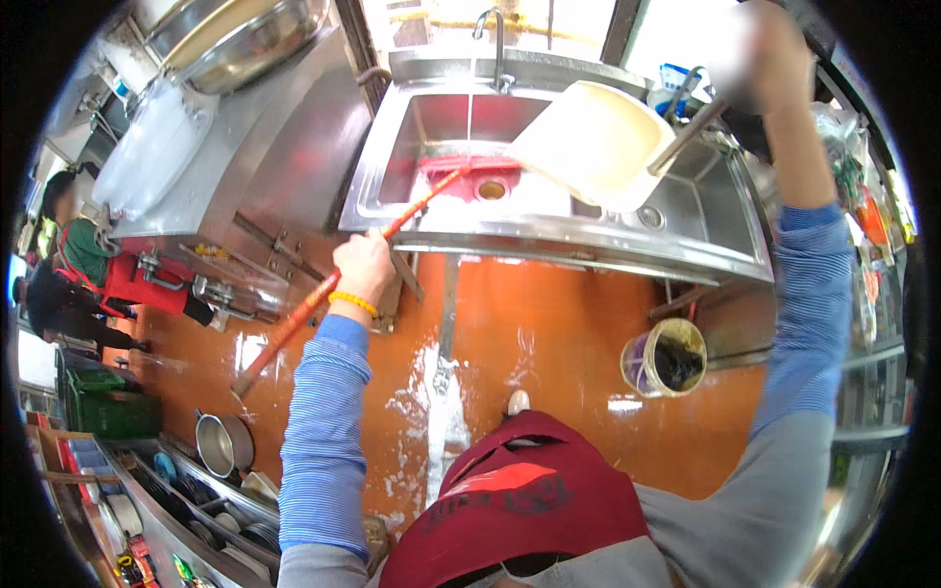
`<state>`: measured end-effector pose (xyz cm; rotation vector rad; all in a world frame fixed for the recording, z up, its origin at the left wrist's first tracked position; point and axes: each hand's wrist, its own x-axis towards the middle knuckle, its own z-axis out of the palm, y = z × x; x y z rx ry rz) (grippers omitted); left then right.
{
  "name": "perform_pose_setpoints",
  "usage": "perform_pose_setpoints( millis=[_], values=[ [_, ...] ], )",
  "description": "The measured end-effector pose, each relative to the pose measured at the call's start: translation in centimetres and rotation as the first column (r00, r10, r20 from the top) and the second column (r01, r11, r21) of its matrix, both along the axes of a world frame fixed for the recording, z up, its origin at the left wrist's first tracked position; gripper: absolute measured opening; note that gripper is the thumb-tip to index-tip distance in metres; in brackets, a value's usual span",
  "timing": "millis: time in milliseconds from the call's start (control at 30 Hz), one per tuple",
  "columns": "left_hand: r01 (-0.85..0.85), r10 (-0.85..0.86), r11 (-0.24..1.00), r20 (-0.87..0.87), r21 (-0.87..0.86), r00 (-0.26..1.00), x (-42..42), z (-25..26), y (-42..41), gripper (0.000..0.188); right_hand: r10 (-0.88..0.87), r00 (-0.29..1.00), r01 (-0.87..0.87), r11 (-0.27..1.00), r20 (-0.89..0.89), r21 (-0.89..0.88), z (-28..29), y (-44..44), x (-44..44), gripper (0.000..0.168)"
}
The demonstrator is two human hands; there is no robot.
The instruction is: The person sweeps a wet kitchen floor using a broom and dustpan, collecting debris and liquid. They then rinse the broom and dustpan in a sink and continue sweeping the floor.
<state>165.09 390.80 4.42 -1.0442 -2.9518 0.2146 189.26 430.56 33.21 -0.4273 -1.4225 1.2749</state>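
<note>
My left hand [365,268] is closed around the red-orange handle [294,321] of a broom or brush, whose red head [470,163] lies in the left basin of the steel sink [360,198]. Water runs from the faucet [500,44] into that basin, near the brush head. My right hand [783,62] is raised at the upper right, blurred, near the upper end of a grey rod-like handle [687,136]; its grip cannot be made out. A cream plastic tub or board [599,140] lies tilted across the sink's divider.
A bucket with dark contents [665,358] stands on the wet orange floor [559,316], where white foam lies. A metal pot [224,445] stands lower left, by a rack of dishes. Two people are at the far left beside a steel counter [294,95]. A blue-white bag [673,84] sits behind the sink.
</note>
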Motion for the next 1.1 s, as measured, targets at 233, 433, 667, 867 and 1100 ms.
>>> perform_pose_setpoints(
  millis=[233, 433, 667, 867, 1100],
  values=[
    [-0.198, 0.107, 0.961, 0.404, 0.192, 0.909, -0.7, -2.9, 4.5, 0.03, -0.78, 0.615, 0.145, -0.026, -0.111, 0.989, -8.1, 8.0, -11.0, 0.05],
    [-0.632, 0.13, 0.747, 0.887, 0.207, 0.443, -1.1, 0.6, -5.7, 0.023, -0.674, 0.73, 0.149, -0.005, -0.113, 0.989, -9.4, 11.0, -13.0, 0.053],
    [-0.792, 0.11, 0.567, 0.932, 0.226, 0.344, 0.0, 3.9, -9.0, 0.023, -0.714, 0.7, 0.062, 0.041, -0.014, 0.997, -13.2, 11.2, -18.9, 0.042],
    [-0.854, 0.207, 0.505, 0.943, 0.124, 0.259, 1.9, 8.4, -6.7, 0.027, -0.025, 0.93, -0.148, 0.888, 0.366, 0.436, -19.2, 6.4, -25.4, 0.016],
    [-0.878, 0.0, 0.381, 0.95, -0.289, -0.313, 3.7, 7.3, 2.7, 0.035, 0.251, 0.968, -0.242, 0.9, -0.023, -0.363, -26.3, 5.8, -27.6, 0.021]
  ],
)
